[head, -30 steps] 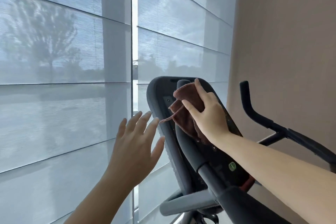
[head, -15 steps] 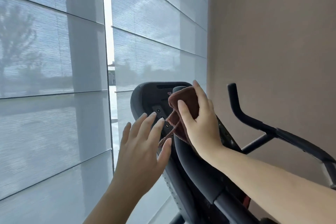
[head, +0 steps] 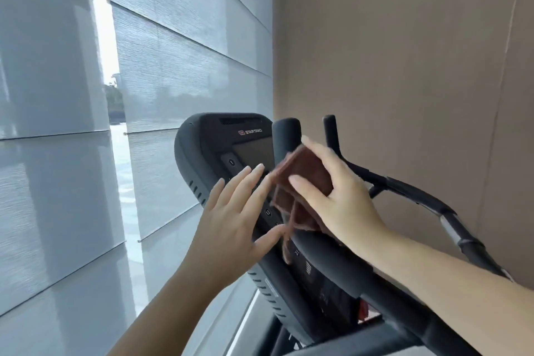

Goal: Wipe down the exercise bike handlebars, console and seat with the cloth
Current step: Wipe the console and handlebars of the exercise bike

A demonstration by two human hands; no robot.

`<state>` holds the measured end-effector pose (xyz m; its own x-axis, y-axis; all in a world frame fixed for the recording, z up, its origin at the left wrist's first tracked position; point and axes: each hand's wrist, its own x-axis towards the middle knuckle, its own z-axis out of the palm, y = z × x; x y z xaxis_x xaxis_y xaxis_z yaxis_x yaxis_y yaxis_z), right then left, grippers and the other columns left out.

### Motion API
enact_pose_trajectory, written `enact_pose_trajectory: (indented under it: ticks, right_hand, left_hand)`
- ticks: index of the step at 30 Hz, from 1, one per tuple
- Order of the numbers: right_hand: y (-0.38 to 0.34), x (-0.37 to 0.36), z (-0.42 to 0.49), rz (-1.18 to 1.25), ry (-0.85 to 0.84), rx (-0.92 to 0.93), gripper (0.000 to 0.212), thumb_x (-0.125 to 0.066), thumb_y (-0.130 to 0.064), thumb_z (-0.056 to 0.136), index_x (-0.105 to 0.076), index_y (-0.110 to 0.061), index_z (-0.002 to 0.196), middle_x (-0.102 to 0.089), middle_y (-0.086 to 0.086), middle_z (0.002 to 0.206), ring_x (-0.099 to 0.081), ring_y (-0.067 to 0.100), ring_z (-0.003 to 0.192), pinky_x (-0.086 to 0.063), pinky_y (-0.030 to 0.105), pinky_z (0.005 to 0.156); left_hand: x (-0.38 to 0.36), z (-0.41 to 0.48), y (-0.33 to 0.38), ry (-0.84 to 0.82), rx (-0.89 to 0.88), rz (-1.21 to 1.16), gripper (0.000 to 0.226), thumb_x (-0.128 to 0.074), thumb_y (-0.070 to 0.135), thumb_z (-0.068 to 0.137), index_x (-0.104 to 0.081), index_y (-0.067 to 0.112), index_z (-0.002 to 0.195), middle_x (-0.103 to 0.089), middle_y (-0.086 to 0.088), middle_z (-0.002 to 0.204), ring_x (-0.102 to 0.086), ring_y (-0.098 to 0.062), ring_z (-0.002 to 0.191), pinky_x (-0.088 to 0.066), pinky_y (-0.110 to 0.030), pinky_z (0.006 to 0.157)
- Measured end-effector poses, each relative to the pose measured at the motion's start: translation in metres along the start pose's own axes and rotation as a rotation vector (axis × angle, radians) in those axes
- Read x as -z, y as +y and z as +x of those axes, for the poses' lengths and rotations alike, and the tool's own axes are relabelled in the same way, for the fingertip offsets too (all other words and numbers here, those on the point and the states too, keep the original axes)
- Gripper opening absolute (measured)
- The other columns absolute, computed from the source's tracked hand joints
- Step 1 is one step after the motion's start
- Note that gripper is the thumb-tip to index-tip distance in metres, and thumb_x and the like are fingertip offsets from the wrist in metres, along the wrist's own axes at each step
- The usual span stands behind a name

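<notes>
**Brown cloth [head: 303, 182] on the bar, second hand closing in**

Right hand [head: 344, 199] lies flat on the cloth, fingers fairly straight, pressing it against the near handlebar [head: 284, 130] just in front of the console [head: 231, 136]. And here's the change: the left hand [head: 231, 222] has swung in from the window side, fingers spread, tips now at the console buttons and thumb beside the cloth's hanging corner. That looks like bracing or a regrip, with the console wipe likely under way. The seat is out of view.

Support: black exercise bike handlebar [head: 284, 130], upright grip beside console [head: 208, 147] | Resting on it: brown cloth [head: 306, 167], folded, lower edge hanging.
</notes>
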<state>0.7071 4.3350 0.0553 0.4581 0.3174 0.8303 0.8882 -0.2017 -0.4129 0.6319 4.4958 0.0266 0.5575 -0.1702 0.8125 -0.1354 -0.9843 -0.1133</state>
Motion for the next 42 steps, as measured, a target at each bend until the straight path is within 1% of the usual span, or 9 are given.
enact_pose_trajectory:
  ticks: [3,9,13,18,21,26,34,38,42]
  right_hand:
    - [-0.009,-0.008,0.021,0.005,0.076,-0.009,0.052,-0.059,-0.036,0.084,-0.037,-0.046,0.13,-0.052,-0.009,0.12,-0.048,-0.004,0.105,-0.033,0.002,0.089]
    - [0.007,0.024,-0.041,-0.31,-0.227,-0.008,0.054,-0.053,-0.061,0.073,-0.028,-0.071,0.119,-0.055,-0.019,0.091,-0.05,-0.009,0.088,-0.036,0.002,0.077]
    - [0.004,0.014,-0.025,-0.206,-0.081,-0.031,0.056,-0.065,-0.041,0.079,-0.034,-0.063,0.12,-0.058,-0.011,0.092,-0.051,-0.009,0.09,-0.034,0.0,0.079]
    - [-0.005,0.005,-0.005,-0.093,0.071,-0.091,0.053,-0.066,-0.043,0.077,-0.038,-0.056,0.121,-0.054,-0.026,0.111,-0.048,-0.013,0.103,-0.033,-0.001,0.084]
    - [-0.004,0.012,-0.022,-0.204,-0.05,-0.06,0.036,-0.067,-0.044,0.076,-0.049,-0.046,0.107,-0.057,-0.022,0.103,-0.049,-0.011,0.098,-0.034,0.0,0.078]
    - [-0.002,0.037,-0.051,-0.414,-0.328,-0.085,0.052,-0.054,-0.067,0.066,-0.038,-0.056,0.113,-0.05,-0.024,0.109,-0.049,-0.005,0.1,-0.038,0.005,0.082]
    - [-0.02,0.001,0.019,-0.004,0.175,-0.028,0.034,-0.069,-0.028,0.077,-0.057,-0.028,0.11,-0.062,-0.005,0.108,-0.057,0.002,0.097,-0.041,0.009,0.085]
    - [-0.004,0.006,-0.011,-0.133,0.021,0.04,0.046,-0.07,-0.04,0.073,-0.051,-0.038,0.115,-0.057,-0.01,0.103,-0.052,-0.003,0.095,-0.034,-0.002,0.081]
    - [0.001,0.014,-0.032,-0.298,-0.084,0.082,0.049,-0.069,-0.048,0.069,-0.049,-0.04,0.113,-0.058,-0.013,0.098,-0.055,0.003,0.091,-0.04,0.007,0.081]
  left_hand:
    - [0.002,0.009,-0.011,0.03,-0.069,-0.025,0.071,-0.044,0.053,0.081,-0.043,0.004,0.132,-0.04,-0.011,0.14,-0.036,-0.029,0.13,-0.033,-0.053,0.102]
    - [0.011,0.036,-0.035,0.1,-0.291,0.029,0.074,-0.071,0.037,0.071,-0.043,0.005,0.132,-0.036,-0.012,0.143,-0.031,-0.028,0.132,-0.027,-0.054,0.102]
    - [0.004,0.048,-0.038,0.127,-0.378,0.001,0.068,-0.075,0.028,0.071,-0.049,0.003,0.128,-0.041,-0.015,0.139,-0.034,-0.03,0.128,-0.027,-0.053,0.1]
    - [0.0,0.06,-0.047,0.157,-0.445,-0.026,0.055,-0.06,0.032,0.082,-0.048,0.003,0.127,-0.042,-0.017,0.138,-0.039,-0.028,0.127,-0.033,-0.051,0.099]
    - [0.001,0.066,-0.046,0.141,-0.449,-0.088,0.053,-0.05,0.035,0.084,-0.05,0.001,0.126,-0.04,-0.018,0.138,-0.046,-0.028,0.122,-0.036,-0.052,0.098]
    - [0.003,0.065,-0.044,0.123,-0.433,-0.111,0.057,-0.052,0.038,0.082,-0.051,0.0,0.124,-0.04,-0.018,0.138,-0.05,-0.027,0.119,-0.036,-0.051,0.098]
    - [0.014,0.061,-0.036,0.034,-0.335,-0.134,0.061,-0.051,0.042,0.08,-0.048,0.003,0.128,-0.036,-0.009,0.141,-0.05,-0.023,0.116,-0.021,-0.032,0.105]
    - [0.007,0.056,-0.037,0.071,-0.289,-0.128,0.062,-0.048,0.042,0.082,-0.047,0.0,0.128,-0.031,-0.007,0.142,-0.044,-0.015,0.117,-0.02,-0.033,0.105]
    - [-0.001,0.05,-0.035,0.088,-0.234,-0.178,0.063,-0.048,0.042,0.082,-0.046,0.0,0.129,-0.029,-0.006,0.143,-0.048,-0.018,0.118,-0.024,-0.038,0.105]
